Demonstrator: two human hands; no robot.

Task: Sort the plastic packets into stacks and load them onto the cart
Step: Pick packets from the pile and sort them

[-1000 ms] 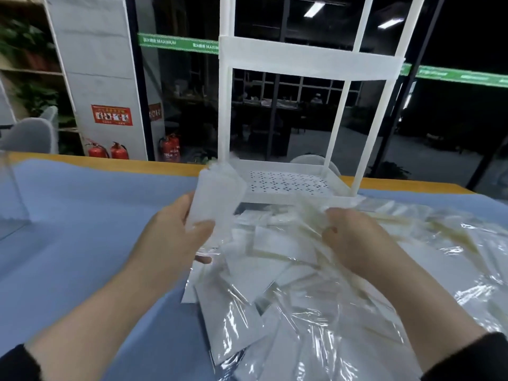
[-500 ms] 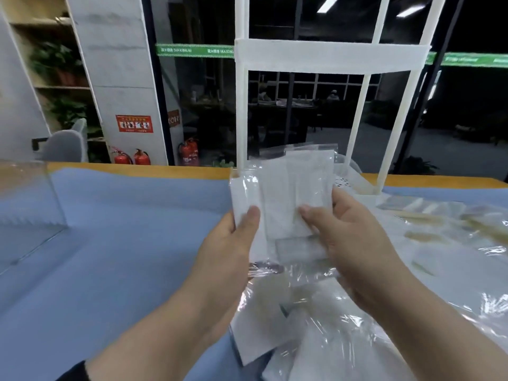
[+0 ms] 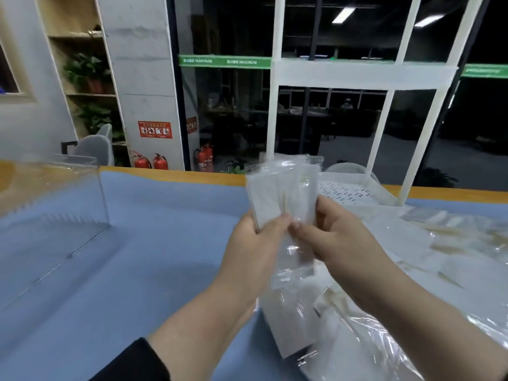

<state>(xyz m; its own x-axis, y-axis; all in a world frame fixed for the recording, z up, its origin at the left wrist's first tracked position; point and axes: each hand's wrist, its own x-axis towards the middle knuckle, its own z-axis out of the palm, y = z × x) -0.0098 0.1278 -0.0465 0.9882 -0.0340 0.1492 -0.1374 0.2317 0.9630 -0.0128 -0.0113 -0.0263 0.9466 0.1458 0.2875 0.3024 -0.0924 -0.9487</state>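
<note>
I hold a small stack of clear plastic packets upright above the table, in front of me. My left hand grips its lower left side, thumb on the front. My right hand pinches its lower right side. Below and to the right a loose pile of plastic packets spreads over the blue table. The white cart stands just behind the held stack, with its perforated bottom shelf bare where it shows.
A clear acrylic box stands on the blue table cover at the left. The table's wooden far edge runs behind. Beyond it are chairs, fire extinguishers and dark windows.
My right hand lifted packets from the pile and joined them to those in my left hand. Both hands now hold one stack, raised and squeezed closer together.
</note>
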